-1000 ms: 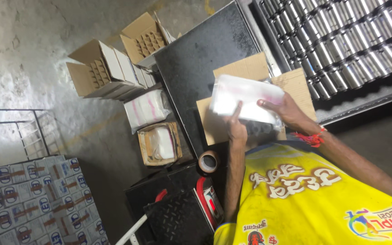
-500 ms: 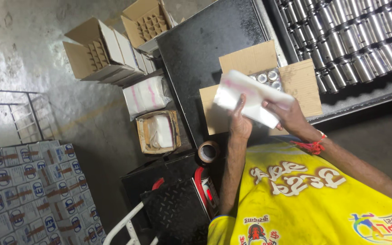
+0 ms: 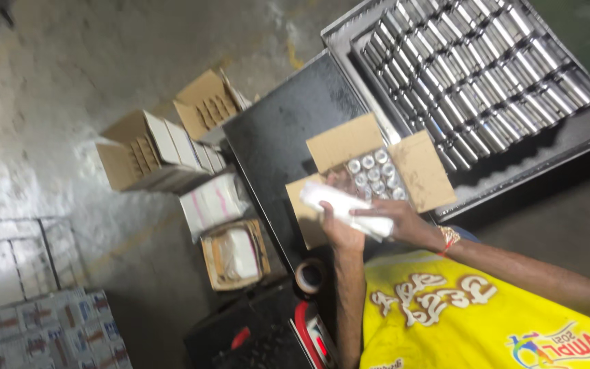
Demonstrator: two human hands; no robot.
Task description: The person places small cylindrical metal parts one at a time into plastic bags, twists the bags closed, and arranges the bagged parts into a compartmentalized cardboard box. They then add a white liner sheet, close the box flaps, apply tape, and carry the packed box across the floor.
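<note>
Hands at centre frame — both gripping one folded white paper sheet [image 3: 346,207].
Left hand [image 3: 338,232] and right hand [image 3: 404,222] hold it over the open brown cardboard box of silver cans [image 3: 371,172].

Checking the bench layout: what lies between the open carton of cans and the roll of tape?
In the head view, the two hands, left and right, holding a white sheet, lie between the open carton and the tape roll.

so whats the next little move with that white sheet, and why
Probably lower the white sheet onto the open carton: both the left hand and right hand hold it just above the cans, which lie uncovered with the flaps spread.
</note>
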